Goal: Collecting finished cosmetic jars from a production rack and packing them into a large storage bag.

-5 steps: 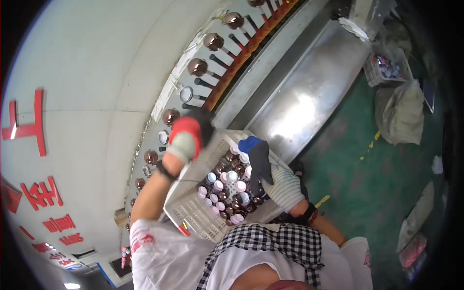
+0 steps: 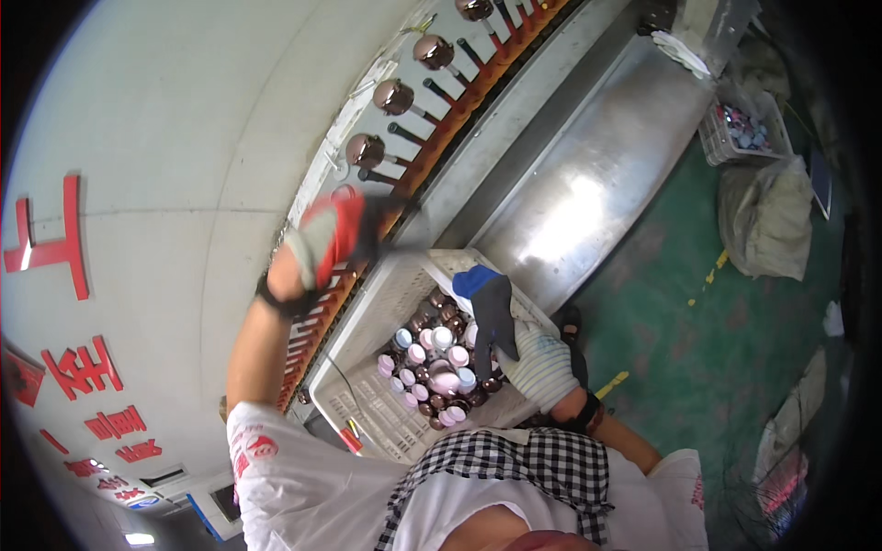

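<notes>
My left hand (image 2: 335,234), in a red, white and dark glove, is raised at the rail of pegs on the left. Motion smears its dark fingertips; whether they hold anything cannot be made out. A reddish round piece (image 2: 343,194) shows just beyond it. My right hand (image 2: 505,321), in a striped glove with dark grey fingers and a blue tip, reaches over the right side of a white plastic crate (image 2: 367,418). Its fingers are stretched out and hold nothing visible. Inside the crate lie many small round cups (image 2: 443,337), pink, pale blue, white and shiny brown.
Shiny brown round pots (image 2: 393,96) stand along the curved orange rail (image 2: 432,147), beside dark handle-like rods. A metal trough (image 2: 588,184) runs beyond the crate. At the far right are another crate (image 2: 712,138) of small pieces and a pale sack (image 2: 763,220) on the green floor (image 2: 634,303).
My left hand has swung left and slightly down. Bare red pegs now show below it, where round pieces stood. A blurred pink piece now shows among the cups. My right hand has barely moved.
</notes>
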Demonstrator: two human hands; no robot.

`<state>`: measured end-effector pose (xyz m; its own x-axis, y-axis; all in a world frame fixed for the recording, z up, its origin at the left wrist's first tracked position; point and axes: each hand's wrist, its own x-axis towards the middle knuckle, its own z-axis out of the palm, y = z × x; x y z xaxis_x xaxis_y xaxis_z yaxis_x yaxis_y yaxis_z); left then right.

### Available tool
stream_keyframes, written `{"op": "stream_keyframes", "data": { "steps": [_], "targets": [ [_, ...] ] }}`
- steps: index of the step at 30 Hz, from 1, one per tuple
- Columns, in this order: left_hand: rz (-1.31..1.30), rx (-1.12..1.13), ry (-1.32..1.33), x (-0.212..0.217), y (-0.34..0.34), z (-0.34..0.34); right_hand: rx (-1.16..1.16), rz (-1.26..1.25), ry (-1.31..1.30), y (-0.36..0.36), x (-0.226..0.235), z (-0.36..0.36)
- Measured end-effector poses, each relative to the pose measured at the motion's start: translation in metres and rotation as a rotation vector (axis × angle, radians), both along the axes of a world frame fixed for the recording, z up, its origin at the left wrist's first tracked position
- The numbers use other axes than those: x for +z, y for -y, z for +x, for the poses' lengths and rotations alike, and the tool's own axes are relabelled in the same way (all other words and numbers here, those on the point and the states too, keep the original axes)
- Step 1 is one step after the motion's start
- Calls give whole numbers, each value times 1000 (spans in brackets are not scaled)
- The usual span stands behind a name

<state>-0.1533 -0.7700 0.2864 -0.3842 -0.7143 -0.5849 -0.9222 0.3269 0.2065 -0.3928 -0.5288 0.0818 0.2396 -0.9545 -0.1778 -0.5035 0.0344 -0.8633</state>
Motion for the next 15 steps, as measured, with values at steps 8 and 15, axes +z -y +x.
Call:
{"op": "stream_keyframes", "data": {
  "steps": [8,15],
  "targets": [
    [-608,37,-83,-74,105,32,171,122,14,8,18,-4],
    [163,-124,145,42,18,-73,146,173,35,18,18,-16]
  ]
}}
